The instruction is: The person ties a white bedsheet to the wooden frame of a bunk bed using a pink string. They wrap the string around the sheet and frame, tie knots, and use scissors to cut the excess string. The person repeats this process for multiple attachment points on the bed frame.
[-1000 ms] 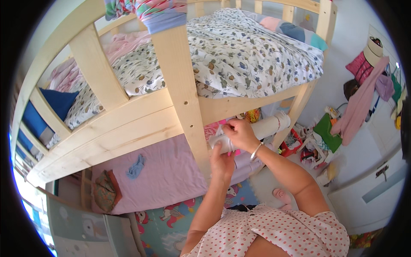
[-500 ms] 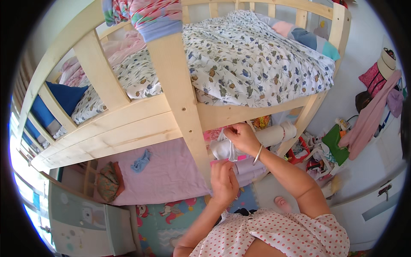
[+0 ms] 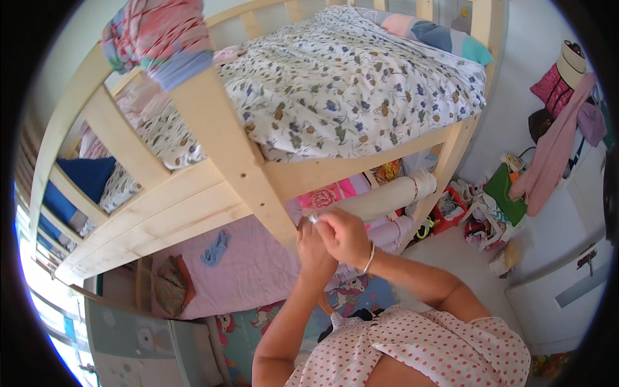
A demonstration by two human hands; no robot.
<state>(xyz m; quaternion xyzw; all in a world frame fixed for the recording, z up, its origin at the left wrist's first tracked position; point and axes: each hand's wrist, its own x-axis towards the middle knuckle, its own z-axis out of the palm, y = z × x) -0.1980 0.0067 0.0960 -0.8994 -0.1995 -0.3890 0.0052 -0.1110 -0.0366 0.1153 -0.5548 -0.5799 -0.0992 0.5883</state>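
Close together at the bunk bed's post, both my hands are closed around a white cloth tie, of which only a small bit shows. My left hand is against the lower part of the wooden post. Beside it, my right hand is curled with its fingers turned inward. A rail wrapped in white cloth runs from behind my hands to the far right post. Below it is a second rail wrapped in pale lilac cloth. My fingers hide most of the tie.
The upper bunk has a floral quilt; the lower has a pink sheet with a blue cloth. A cabinet stands at the lower left. Bags and clothes hang at right above a red bin.
Both hands have moved left and come together at the post. The loose white ends seen hanging from my right hand are now mostly hidden in my fingers. The view has shifted.
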